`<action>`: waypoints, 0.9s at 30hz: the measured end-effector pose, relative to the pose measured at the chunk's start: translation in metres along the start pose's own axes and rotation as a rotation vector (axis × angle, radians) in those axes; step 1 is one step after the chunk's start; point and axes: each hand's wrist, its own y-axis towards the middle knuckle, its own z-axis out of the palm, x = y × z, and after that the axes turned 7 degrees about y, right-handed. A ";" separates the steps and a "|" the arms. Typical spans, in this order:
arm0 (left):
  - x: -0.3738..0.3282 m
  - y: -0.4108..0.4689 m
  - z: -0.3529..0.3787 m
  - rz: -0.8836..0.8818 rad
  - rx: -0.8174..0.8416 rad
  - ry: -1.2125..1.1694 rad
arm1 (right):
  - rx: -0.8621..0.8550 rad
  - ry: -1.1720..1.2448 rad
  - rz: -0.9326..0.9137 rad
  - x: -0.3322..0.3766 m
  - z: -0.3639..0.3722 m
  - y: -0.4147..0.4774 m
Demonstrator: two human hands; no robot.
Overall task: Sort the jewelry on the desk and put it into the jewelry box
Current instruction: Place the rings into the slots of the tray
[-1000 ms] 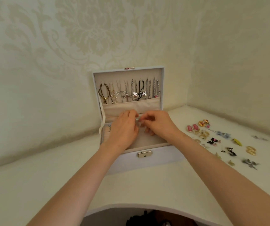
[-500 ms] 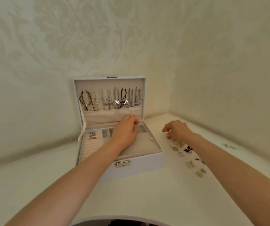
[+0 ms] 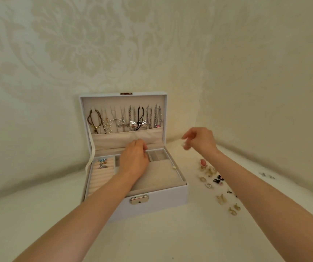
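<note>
The white jewelry box (image 3: pixel 159 197) stands open on the desk, with its lid (image 3: pixel 123 98) upright and several necklaces (image 3: pixel 125 120) hanging inside. Rings (image 3: pixel 102 163) sit in the ring rolls at the box's left. My left hand (image 3: pixel 133 160) rests inside the box over the small back compartments, fingers curled down and fingertips hidden. My right hand (image 3: pixel 201 140) is raised to the right of the box and pinches a small pale earring (image 3: pixel 185 145). Loose earrings (image 3: pixel 218 180) lie on the desk below that hand, among them a pink one (image 3: pixel 203 163).
A small pearl piece (image 3: pixel 174 167) lies at the right edge of the box's grey pad. Gold earrings (image 3: pixel 234 209) lie nearest me on the right, silver pieces (image 3: pixel 267 175) further right. Patterned walls meet in a corner behind the box.
My right hand left the box, reached down to the loose earrings on the desk, and has now lifted with a small pale earring. My left hand stayed inside the box.
</note>
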 end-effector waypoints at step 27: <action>0.000 -0.003 0.005 0.227 0.213 0.249 | 0.096 -0.338 -0.023 -0.009 -0.012 0.001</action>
